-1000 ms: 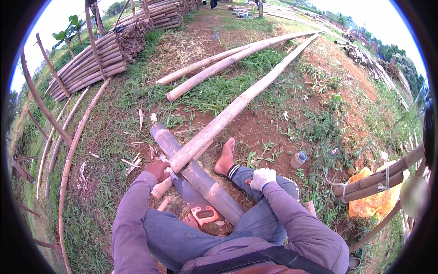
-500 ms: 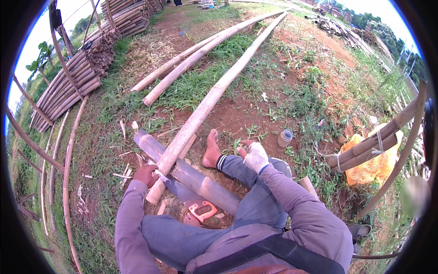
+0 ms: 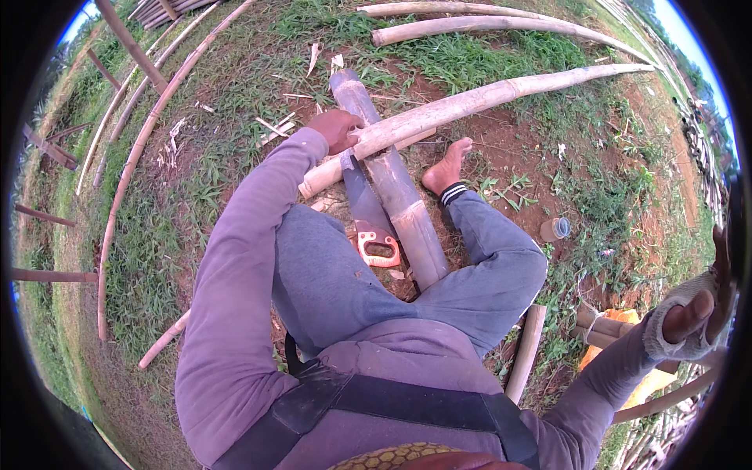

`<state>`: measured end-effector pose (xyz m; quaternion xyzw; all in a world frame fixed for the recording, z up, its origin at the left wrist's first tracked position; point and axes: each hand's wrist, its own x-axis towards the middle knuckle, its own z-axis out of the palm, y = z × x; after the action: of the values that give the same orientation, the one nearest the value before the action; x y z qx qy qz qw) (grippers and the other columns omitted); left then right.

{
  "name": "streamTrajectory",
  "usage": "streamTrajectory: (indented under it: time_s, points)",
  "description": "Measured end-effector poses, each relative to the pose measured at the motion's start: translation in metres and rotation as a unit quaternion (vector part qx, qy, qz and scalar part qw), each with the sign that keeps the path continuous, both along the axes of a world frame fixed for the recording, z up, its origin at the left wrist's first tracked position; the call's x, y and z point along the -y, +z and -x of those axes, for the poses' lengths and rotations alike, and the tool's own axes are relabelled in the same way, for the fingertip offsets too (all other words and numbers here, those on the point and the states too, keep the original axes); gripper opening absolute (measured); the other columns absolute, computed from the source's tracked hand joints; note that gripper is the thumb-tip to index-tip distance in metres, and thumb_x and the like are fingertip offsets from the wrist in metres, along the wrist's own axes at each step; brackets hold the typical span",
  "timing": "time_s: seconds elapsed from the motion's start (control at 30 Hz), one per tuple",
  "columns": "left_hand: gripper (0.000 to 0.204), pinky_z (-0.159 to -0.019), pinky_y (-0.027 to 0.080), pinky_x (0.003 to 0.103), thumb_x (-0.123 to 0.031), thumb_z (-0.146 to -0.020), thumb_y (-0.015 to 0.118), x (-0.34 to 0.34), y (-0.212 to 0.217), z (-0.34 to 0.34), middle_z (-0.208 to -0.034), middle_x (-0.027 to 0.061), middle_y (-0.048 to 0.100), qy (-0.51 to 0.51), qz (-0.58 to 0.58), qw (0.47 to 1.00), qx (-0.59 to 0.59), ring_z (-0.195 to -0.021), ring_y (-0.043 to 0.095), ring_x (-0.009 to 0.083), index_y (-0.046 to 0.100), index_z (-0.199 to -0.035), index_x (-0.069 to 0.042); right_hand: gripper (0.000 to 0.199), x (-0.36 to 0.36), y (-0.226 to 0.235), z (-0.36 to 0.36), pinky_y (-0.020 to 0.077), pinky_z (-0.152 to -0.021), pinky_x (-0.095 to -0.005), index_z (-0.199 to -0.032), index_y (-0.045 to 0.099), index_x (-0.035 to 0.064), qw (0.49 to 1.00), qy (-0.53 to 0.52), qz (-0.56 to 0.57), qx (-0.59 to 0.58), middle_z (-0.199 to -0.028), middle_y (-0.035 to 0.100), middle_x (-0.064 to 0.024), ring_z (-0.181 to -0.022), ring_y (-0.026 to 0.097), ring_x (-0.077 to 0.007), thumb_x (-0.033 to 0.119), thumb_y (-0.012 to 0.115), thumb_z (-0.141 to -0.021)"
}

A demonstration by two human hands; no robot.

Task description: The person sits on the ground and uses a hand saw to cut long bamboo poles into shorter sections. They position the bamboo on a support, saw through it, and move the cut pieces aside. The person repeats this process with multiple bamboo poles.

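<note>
My left hand [image 3: 337, 130] is closed on the side of a long pale bamboo pole [image 3: 462, 107], a little way up from its near end. The pole lies across a thicker, greyish bamboo piece [image 3: 384, 174] on the ground between my legs. A handsaw [image 3: 376, 241] with an orange and dark handle lies beside that piece, its blade tip up against the pole, close under my left hand. Far out to the right is my raised right hand [image 3: 693, 319], in a pale glove with bare fingers. Its fingers are spread and hold nothing visible.
A glass jar [image 3: 555, 229] stands on the soil beyond my right knee. More poles [image 3: 486, 28] lie on the grass ahead. At the right, tied bamboo [image 3: 599, 325] stands near an orange net bag [image 3: 619, 317]. A short bamboo piece [image 3: 526, 352] lies by my right thigh.
My right hand has swung from above my right knee far out to the right and opened. My left hand stays at the pole. The whole view has shifted and turned.
</note>
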<state>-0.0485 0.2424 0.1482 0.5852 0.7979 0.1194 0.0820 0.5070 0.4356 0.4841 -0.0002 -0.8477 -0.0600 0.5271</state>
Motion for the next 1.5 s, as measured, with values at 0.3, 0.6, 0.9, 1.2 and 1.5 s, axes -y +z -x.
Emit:
streamTrajectory:
  time_s: [0.3,0.6,0.9,1.2,1.5]
  points:
    - [0.035,-0.095,0.061,0.040,-0.024,-0.094,0.077,0.057,0.007,0.007,-0.115,0.0140,0.080,0.174,-0.075,0.972,0.140,-0.102,0.077,0.0282,0.077,-0.128,-0.017,0.045,-0.051,-0.154,0.071,0.0569,-0.096,-0.0451,-0.130,0.072,0.0016,0.762,-0.105,0.433,0.470,-0.111,0.078,-0.0210,-0.108,0.074,-0.0350,0.030,0.079,-0.096]
    - [0.034,-0.088,0.062,0.037,-0.023,-0.089,0.079,0.062,-0.061,0.012,-0.106,0.0119,0.082,0.186,-0.121,0.956,0.190,-0.093,0.078,0.0257,0.080,-0.121,-0.010,0.054,-0.099,-0.303,0.108,0.0576,-0.102,-0.0508,-0.131,0.075,0.0081,0.644,-0.223,0.274,0.678,-0.123,0.075,-0.0277,-0.120,0.072,-0.0409,0.049,0.075,-0.095]
    - [0.030,-0.085,0.062,0.040,-0.027,-0.094,0.077,0.035,-0.031,0.009,-0.105,0.0132,0.082,0.142,-0.194,0.950,0.199,-0.090,0.078,0.0262,0.081,-0.120,-0.011,0.044,-0.123,-0.309,0.068,0.0568,-0.102,-0.0494,-0.115,0.079,0.0030,0.721,-0.270,0.351,0.533,-0.118,0.076,-0.0266,-0.118,0.071,-0.0422,0.041,0.079,-0.092]
    - [0.034,-0.092,0.058,0.049,-0.036,-0.107,0.062,-0.015,0.027,0.028,-0.108,0.0187,0.079,0.108,-0.046,0.988,0.102,-0.103,0.075,0.0410,0.075,-0.129,-0.016,0.049,-0.132,-0.215,0.130,0.0576,-0.082,-0.0544,-0.092,0.074,-0.0067,0.796,-0.241,0.290,0.474,-0.090,0.072,-0.0339,-0.093,0.073,-0.0483,0.042,0.076,-0.098]
    - [0.038,-0.100,0.059,0.047,-0.020,-0.098,0.070,-0.040,0.057,0.120,-0.117,0.0086,0.079,0.205,-0.100,0.973,0.043,-0.104,0.075,0.0343,0.072,-0.136,-0.023,0.022,-0.141,-0.198,0.461,0.0609,-0.087,-0.0532,-0.103,0.071,0.0036,0.910,0.007,0.129,0.393,-0.100,0.074,-0.0263,-0.098,0.074,-0.0452,0.013,0.074,-0.084]
